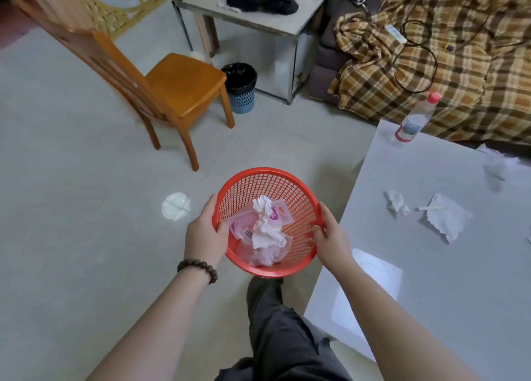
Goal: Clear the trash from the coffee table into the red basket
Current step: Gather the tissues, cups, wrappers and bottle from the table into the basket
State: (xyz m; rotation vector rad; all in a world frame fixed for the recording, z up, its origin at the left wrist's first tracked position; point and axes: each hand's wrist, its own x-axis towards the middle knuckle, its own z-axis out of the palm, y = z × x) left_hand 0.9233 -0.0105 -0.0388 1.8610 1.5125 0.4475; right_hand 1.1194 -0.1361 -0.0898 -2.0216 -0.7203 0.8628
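Observation:
I hold the red mesh basket above the floor, just left of the grey coffee table. My left hand grips its left rim and my right hand grips its right rim. Inside lie a crumpled white tissue and pink-and-clear plastic wrappers. On the table lie a small crumpled tissue, a flat torn tissue, another tissue wad further back, and a plastic bottle with a red cap at the far corner.
A wooden chair stands on the floor ahead to the left, with a blue bin lined in black beside it. A side table is behind. A plaid blanket covers the sofa. A white scrap lies on the floor.

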